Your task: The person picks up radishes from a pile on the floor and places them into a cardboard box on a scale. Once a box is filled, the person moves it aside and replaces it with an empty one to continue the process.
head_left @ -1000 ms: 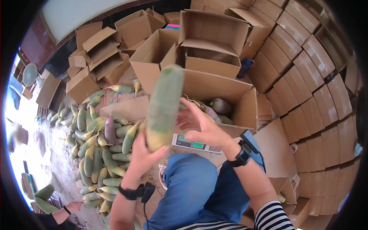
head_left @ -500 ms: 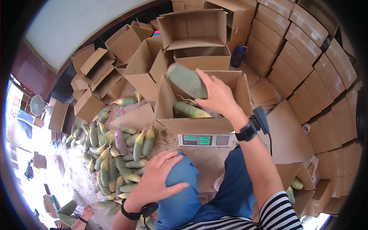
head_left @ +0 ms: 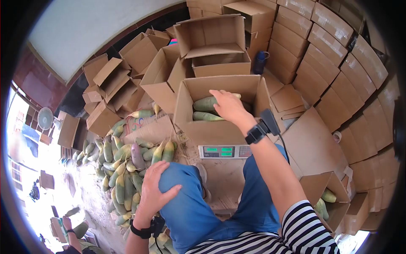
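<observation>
My right hand (head_left: pixel 230 108) reaches into an open cardboard box (head_left: pixel 213 133), its fingers over a green radish (head_left: pixel 204 104) lying inside. Another radish (head_left: pixel 207 116) lies in front of it, partly under the hand. The box stands on a scale (head_left: pixel 220 152) with lit green displays. My left hand (head_left: pixel 154 190) rests on my left knee with fingers and thumb apart, holding nothing. Left of that knee lies a large pile of green radishes (head_left: pixel 119 188), with one purplish radish (head_left: pixel 137 156) among them.
Empty open boxes (head_left: pixel 158 76) crowd the back left. Stacked cartons (head_left: pixel 334 55) line the right side, with a blue bottle (head_left: pixel 260 62) near them. A box at lower right holds radishes (head_left: pixel 328 195). Another person's hand (head_left: pixel 67 223) shows at lower left.
My right hand has lowered the radish into the box, and it now lies there. My left hand has shifted left and slightly down with the knee. The other person's hand has moved left.
</observation>
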Available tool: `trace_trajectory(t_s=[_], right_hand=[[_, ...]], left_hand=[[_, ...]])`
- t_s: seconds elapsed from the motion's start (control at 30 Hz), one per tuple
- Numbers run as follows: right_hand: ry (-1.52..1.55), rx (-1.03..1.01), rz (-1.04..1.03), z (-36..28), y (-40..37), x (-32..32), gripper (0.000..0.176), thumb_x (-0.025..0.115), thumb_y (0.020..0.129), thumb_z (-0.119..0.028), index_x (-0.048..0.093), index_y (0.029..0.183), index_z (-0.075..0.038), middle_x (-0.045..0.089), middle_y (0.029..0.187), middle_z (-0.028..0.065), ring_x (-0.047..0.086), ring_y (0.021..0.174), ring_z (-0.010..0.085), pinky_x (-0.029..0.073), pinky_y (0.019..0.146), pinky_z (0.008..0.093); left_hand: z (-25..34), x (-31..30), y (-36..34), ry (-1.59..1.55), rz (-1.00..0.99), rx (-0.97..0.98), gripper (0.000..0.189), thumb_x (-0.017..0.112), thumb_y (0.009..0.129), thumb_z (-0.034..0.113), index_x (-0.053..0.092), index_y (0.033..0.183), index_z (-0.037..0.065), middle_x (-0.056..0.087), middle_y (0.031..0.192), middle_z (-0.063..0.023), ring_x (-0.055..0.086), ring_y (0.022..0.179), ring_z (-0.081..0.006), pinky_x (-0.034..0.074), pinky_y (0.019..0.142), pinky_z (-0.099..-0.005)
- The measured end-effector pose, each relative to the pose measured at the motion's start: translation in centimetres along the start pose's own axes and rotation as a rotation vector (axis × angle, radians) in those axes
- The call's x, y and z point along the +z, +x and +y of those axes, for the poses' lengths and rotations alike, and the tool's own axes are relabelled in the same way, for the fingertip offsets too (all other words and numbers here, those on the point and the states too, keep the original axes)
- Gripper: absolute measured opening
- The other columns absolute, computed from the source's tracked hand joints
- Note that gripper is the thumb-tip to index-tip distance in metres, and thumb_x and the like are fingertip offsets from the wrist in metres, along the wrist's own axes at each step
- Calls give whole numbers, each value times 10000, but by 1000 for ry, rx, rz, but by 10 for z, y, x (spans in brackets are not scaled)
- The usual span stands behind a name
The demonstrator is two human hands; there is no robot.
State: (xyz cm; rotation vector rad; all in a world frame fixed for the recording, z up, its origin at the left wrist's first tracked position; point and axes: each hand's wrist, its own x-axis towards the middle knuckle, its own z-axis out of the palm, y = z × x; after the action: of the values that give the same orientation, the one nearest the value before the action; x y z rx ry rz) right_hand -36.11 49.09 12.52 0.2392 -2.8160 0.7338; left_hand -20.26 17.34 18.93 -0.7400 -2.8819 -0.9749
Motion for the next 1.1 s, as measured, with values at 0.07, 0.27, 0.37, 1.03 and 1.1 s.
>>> trace_trajectory(t_s=[0.07, 0.27, 0.37, 1.03, 1.1], right_hand=[[80, -54, 105, 0, -18, -19, 451, 605, 854, -96, 526, 1295, -45, 620, 1130, 202, 587, 1057, 379, 468, 926, 428], [323, -35, 327, -5, -103, -92, 336, 627, 881, -68, 585, 1211, -24, 652, 1051, 145, 651, 925, 244, 509, 816, 323], [256, 39, 289, -5, -171, -97, 286, 644, 858, -98, 625, 1138, -42, 658, 1031, 140, 650, 890, 280, 514, 786, 350], [41, 153, 238, 13, -226, -90, 208, 627, 871, -176, 665, 1030, -48, 668, 973, 142, 623, 926, 345, 497, 814, 394], [33, 172, 214, 8, -228, -93, 207, 618, 884, -153, 656, 1046, -30, 666, 1014, 160, 624, 966, 353, 492, 841, 382]], left_hand=[[-1, -1, -5, 51, 28, 11, 636, 788, 716, 245, 545, 1251, 2, 540, 1288, -197, 503, 1207, -371, 388, 1043, -451], [5, 1, -13, 373, 103, 124, 529, 675, 767, 162, 545, 1255, 4, 542, 1248, -197, 509, 1162, -383, 402, 1001, -459], [-6, 1, -12, 327, 113, 57, 493, 673, 764, 161, 574, 1222, 8, 556, 1224, -197, 521, 1141, -379, 413, 987, -458], [-12, 8, -13, 301, 259, 60, 411, 704, 784, 246, 618, 1113, 14, 622, 1113, -175, 577, 1058, -358, 451, 943, -437], [-17, 9, -15, 312, 257, 79, 441, 709, 799, 278, 617, 1142, 18, 612, 1146, -187, 571, 1082, -364, 443, 961, -435]])
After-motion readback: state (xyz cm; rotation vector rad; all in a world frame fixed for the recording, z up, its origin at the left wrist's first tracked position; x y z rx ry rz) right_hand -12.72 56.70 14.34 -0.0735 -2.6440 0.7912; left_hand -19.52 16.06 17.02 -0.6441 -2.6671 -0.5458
